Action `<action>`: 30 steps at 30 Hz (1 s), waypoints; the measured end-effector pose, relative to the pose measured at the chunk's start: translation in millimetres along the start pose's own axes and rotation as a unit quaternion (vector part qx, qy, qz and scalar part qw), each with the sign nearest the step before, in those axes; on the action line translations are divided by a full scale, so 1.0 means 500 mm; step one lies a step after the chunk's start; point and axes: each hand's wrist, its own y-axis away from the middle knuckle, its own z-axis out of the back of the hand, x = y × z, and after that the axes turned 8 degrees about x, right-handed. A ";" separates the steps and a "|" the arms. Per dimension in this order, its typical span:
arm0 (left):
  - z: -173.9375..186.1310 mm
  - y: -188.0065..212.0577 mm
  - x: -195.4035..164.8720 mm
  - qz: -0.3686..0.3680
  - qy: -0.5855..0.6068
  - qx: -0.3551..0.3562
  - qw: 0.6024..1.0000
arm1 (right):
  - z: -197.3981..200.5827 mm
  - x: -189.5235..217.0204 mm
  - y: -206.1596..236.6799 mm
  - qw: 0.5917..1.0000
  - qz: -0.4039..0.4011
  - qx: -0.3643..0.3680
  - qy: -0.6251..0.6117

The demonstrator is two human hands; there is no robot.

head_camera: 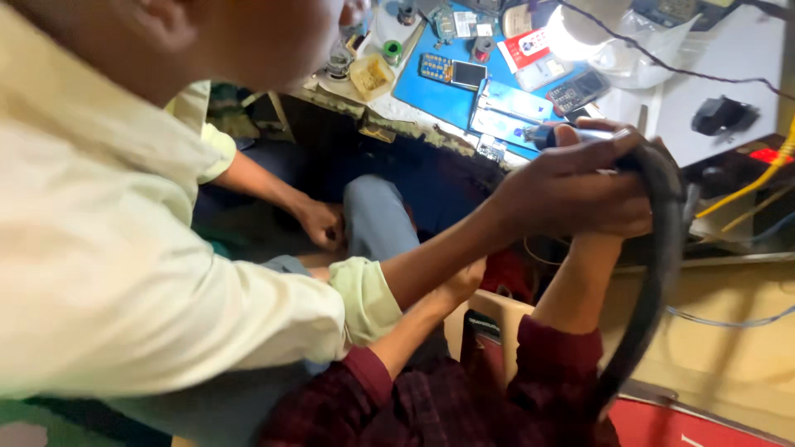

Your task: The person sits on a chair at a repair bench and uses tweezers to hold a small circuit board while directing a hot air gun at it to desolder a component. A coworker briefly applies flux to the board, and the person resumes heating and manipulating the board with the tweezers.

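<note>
Right of centre: wearer's right hand (623,222) closed round thick black rubber hose (654,281), which hangs down. Co-worker's hand (563,186) clamps over it, likely steadying. Wearer's left hand (465,280), mid-frame, is hidden behind co-worker's forearm; grip cannot be told. Blue bench mat (431,95) is above.

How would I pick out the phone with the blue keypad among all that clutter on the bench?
Find the blue mat on the white workbench at the top. Near the mat's upper left lies the small bar phone, on its side. Unlike the dark phone further right, its keypad is blue with pale keys.
</note>
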 end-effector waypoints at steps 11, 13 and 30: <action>-0.021 0.176 0.071 0.099 -0.127 -0.313 0.936 | 0.247 -0.111 0.106 0.964 0.132 0.109 -0.203; -0.028 0.173 0.065 0.095 -0.084 -0.305 0.944 | 0.286 -0.146 0.126 0.955 0.044 0.075 -0.282; -0.037 0.153 0.054 0.166 -0.091 -0.311 0.931 | 0.164 -0.048 0.546 0.787 0.127 0.461 -0.389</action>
